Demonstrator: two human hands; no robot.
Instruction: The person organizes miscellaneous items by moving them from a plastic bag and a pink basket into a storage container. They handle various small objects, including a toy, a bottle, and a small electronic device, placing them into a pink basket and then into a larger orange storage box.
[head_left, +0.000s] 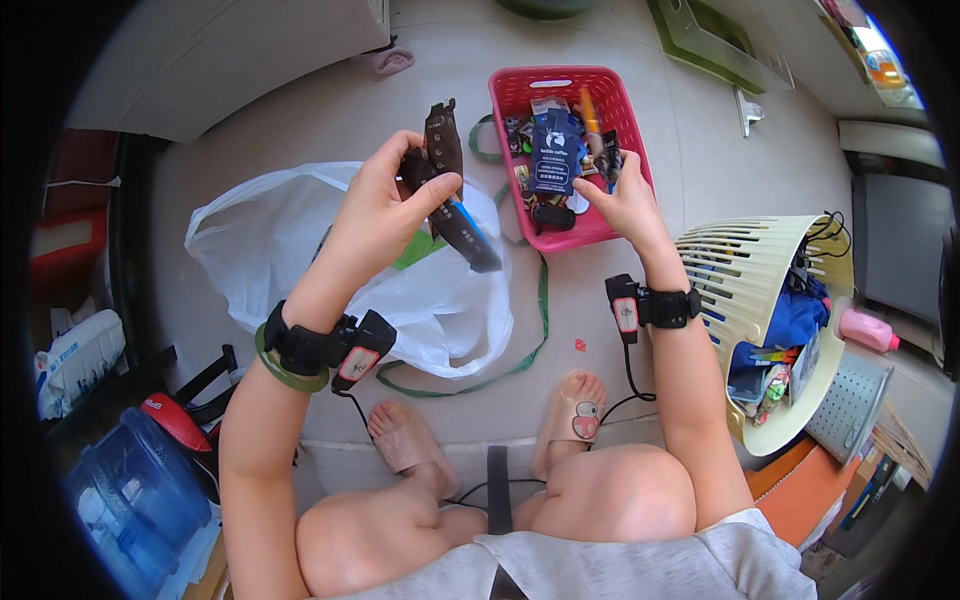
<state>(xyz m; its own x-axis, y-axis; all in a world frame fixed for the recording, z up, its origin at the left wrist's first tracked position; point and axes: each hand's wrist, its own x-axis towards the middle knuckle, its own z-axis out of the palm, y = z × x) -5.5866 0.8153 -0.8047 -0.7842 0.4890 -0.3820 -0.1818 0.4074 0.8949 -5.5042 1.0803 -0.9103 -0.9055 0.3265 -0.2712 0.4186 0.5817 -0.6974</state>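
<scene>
Several dark foil packets (442, 142) are pinched between the thumb and fingers of my left hand (394, 202); one shows a blue stripe and hangs down at an angle. That hand is above a white plastic bag (277, 217) spread loosely on the floor. My right hand (622, 199) reaches over the near right side of a pink plastic basket (577, 241). Its fingers are beside a dark packet (609, 150) and a blurred orange stick-shaped item (590, 112); whether it grips them is unclear. Left of its thumb lies a navy coffee sachet (553, 154), on top of mixed small packets.
A cream slotted laundry basket (750, 247) lies tipped at right, with a blue item inside. A pink bottle (866, 330) and grey perforated bin (851, 405) are beyond it. Green strap (541, 315) trails across the floor. A blue water jug (139, 495) is at lower left.
</scene>
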